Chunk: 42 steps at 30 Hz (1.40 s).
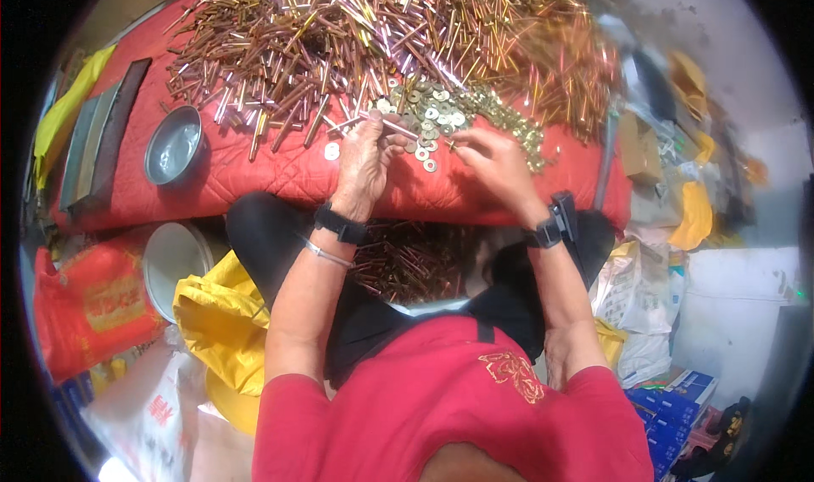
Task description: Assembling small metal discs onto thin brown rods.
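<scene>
My left hand (365,161) is closed round a slim, shiny metal rod (400,129), which points to the right across the red quilted cover (280,172). My right hand (498,167) pinches a small metal piece (451,144) at its fingertips, a little apart from the rod's end; its exact kind is too small to make out. Between and beyond the hands lie flat round washers (431,166). To their right spreads a heap of small brass-coloured pieces (527,136), perhaps nuts. A big pile of copper and gold-coloured rods (339,41) covers the far side.
A grey metal bowl (161,175) stands on the cover at the left, near long dark bars (114,134). More rods (411,266) lie low between my legs. A white bucket (176,266) and yellow sack (222,312) are left; blue boxes (674,423) sit lower right.
</scene>
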Motion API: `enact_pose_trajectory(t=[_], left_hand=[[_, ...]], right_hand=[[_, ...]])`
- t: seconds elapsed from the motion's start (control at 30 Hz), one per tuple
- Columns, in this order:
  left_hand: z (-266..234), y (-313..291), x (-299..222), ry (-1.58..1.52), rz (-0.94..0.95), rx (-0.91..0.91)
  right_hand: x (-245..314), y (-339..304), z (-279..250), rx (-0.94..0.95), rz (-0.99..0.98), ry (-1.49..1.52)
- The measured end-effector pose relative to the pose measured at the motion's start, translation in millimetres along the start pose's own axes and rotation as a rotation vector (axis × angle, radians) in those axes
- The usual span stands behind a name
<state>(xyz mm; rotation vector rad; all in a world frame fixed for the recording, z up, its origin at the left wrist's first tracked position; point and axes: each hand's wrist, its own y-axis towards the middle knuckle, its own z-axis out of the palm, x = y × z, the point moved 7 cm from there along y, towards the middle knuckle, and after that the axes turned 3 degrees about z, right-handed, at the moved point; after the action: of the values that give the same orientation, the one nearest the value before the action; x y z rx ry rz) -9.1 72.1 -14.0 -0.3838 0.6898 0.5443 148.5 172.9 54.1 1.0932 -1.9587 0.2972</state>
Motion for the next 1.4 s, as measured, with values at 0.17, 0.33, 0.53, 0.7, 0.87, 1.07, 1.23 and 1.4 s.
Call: enact_pose_trajectory(t=[0.17, 0.33, 0.53, 0.7, 0.87, 1.07, 1.23, 1.4], left_hand=[[-5, 4, 6, -0.024, -0.010, 0.036], [-1, 7, 8, -0.006, -0.001, 0.069], [3, 1, 17, -0.026, -0.043, 0.056], [16, -11, 27, -0.044, -0.163, -0.077], [-12, 4, 33, -0.223, -0.269, -0.007], [0, 0, 19, -0.240, -0.239, -0.034], [-4, 0, 23, -0.182, -0.298, 0.006], [4, -5, 31, -0.175, -0.343, 0.035]], right_hand=[[31, 2, 18, -0.029, -0.020, 0.161], [31, 9, 20, -0.034, -0.028, 0.064], [59, 27, 22, -0.583, -0.198, 0.011], [39, 39, 28, -0.476, -0.144, 0.321], [-44, 35, -46, -0.412, -0.088, -0.309], [-74, 27, -43, -0.311, -0.011, -0.635], [-72, 34, -34, -0.313, -0.105, -0.796], [-70, 37, -29, -0.254, -0.153, -0.873]])
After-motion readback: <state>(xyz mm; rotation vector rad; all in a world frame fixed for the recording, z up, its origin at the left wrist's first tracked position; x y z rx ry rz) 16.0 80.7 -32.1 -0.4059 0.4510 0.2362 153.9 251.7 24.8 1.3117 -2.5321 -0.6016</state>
